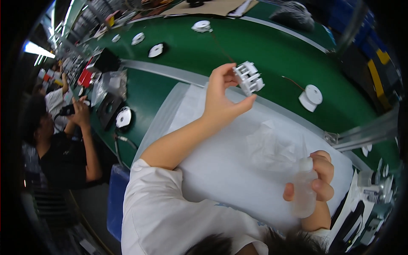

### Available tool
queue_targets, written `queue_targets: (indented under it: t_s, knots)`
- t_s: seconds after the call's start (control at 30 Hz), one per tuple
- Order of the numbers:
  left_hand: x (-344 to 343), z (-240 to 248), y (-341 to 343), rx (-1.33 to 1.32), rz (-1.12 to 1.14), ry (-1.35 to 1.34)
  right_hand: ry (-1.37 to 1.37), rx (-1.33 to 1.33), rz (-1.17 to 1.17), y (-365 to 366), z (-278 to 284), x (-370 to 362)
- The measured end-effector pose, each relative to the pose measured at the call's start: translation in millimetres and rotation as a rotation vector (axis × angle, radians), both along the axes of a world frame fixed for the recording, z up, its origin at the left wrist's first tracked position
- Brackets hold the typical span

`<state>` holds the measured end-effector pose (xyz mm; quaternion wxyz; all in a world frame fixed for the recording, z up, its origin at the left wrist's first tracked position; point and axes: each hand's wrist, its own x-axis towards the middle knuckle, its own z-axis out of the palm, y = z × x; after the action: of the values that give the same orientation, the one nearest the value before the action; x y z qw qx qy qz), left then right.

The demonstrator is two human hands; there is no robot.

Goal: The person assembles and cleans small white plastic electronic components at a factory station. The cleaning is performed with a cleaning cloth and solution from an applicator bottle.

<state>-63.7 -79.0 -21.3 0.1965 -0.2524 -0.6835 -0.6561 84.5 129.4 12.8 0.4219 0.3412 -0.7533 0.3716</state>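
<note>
My left hand [225, 95] reaches out over the edge of the green belt, its fingers closed on a white plastic housing [249, 78] with slotted sides. The housing is held tilted, and a thin dark wire shows behind it. Nearer to me on the right, my right hand [321, 178] is wrapped around a translucent squeeze bottle [304, 191] with a thin nozzle pointing up. Beyond the bottle, a crumpled clear plastic film or tissue [272, 146] lies on the white work sheet [212, 170].
Several white round parts lie along the green belt [178, 36], one with a wire [311, 97] at the right. A metal post [365, 131] juts in from the right. To the left, a person in black [63, 157] works beside a dark tray [108, 111]. A blue bin [117, 202] stands near my left.
</note>
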Motion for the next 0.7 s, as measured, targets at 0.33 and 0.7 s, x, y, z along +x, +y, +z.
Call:
queue_targets:
  t_s: [0.33,0.7]
  knots:
    - [-44,60,-117,-1.288,0.862,-0.401,-0.464,-0.357,-0.069,0,-72,-33]
    - [-101,65,-113,-1.201,0.853,-0.112,-0.366,-0.223,-0.078,-4,-74,-36]
